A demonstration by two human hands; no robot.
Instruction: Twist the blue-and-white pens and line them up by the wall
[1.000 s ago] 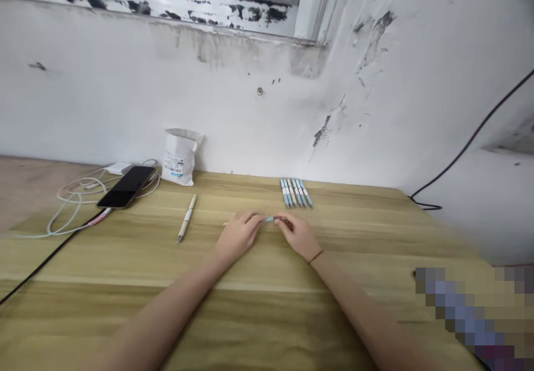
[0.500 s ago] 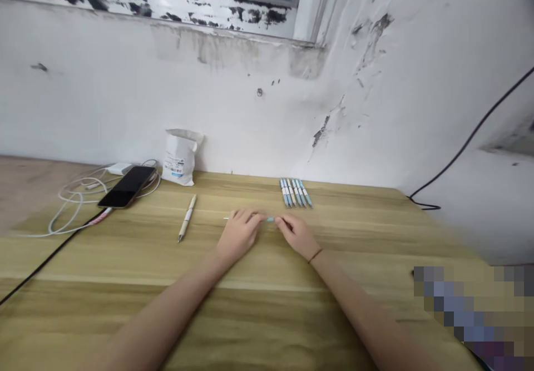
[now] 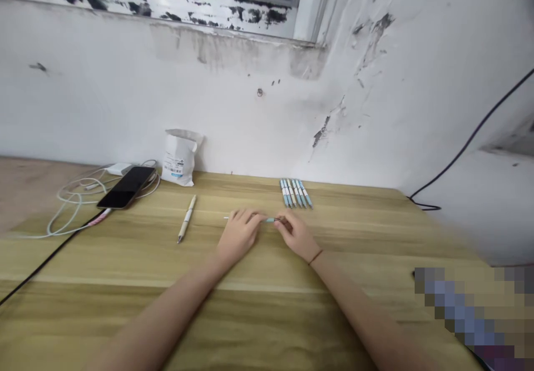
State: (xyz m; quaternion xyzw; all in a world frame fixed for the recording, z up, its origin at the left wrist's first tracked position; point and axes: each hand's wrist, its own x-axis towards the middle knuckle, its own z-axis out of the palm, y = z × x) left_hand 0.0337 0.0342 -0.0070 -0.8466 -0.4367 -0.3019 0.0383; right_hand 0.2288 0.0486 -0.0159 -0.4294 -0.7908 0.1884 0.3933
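Note:
My left hand (image 3: 238, 232) and my right hand (image 3: 297, 233) meet at the middle of the wooden table (image 3: 258, 304). Both pinch a thin light-blue pen (image 3: 270, 219) held level between them. Its pale tip sticks out to the left of my left hand. My fingers are curled shut around it. A row of several blue-and-white pens (image 3: 296, 192) lies just beyond my right hand. A single cream pen (image 3: 186, 218) lies to the left of my left hand.
A black phone (image 3: 126, 186) rests on coiled white cables (image 3: 79, 196) at the back left. A small white packet (image 3: 180, 157) stands against the stained wall. A black cable (image 3: 37, 265) crosses the left of the table, another runs down the right wall.
Both hands stay in place with the blue pen between them. The fingers shifted only slightly.

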